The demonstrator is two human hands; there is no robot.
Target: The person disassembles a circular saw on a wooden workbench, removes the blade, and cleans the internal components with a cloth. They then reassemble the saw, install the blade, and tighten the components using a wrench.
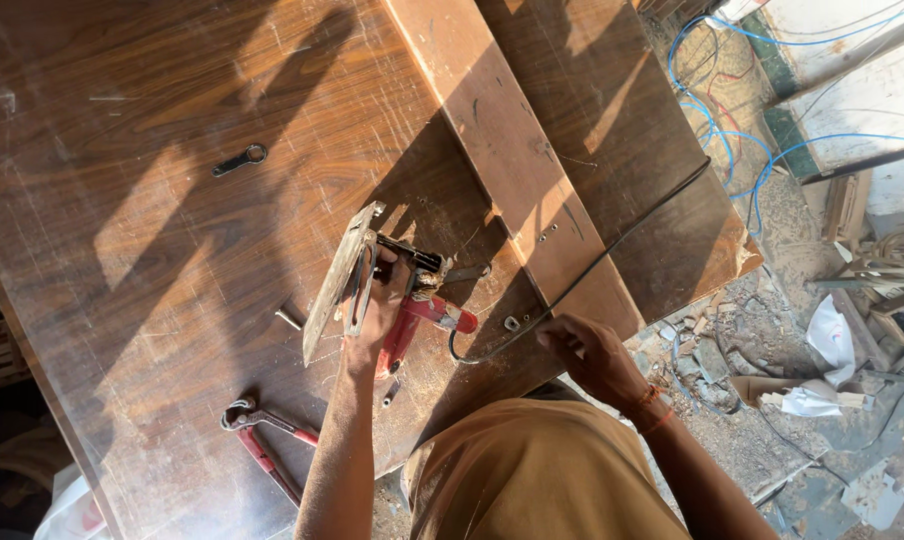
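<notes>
Under our hands, a scratched, dusty wooden worktop (172, 200): left hand (377, 310) grips the red power saw (412, 320) by its base plate, right hand (582, 350) pinches its black cord (592, 270). Red pliers (267, 440) lie left; rubble-strewn floor (762, 330) right.

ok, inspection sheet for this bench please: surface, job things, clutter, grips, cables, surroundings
Surface: brown wooden tabletop, scratched, sawdust near the tool; a lighter plank lies across it.
Job's things: red power saw turned on its side, metal base plate up.
Clutter: small flat wrench; red-handled pliers; a bolt.
Grips: left hand closed on the red power saw; right hand at the table edge by the cord, hold unclear.
Cables: black cord runs from the saw over the plank; blue wires on the floor.
Surroundings: floor strewn with rubble, wood scraps and paper.
</notes>
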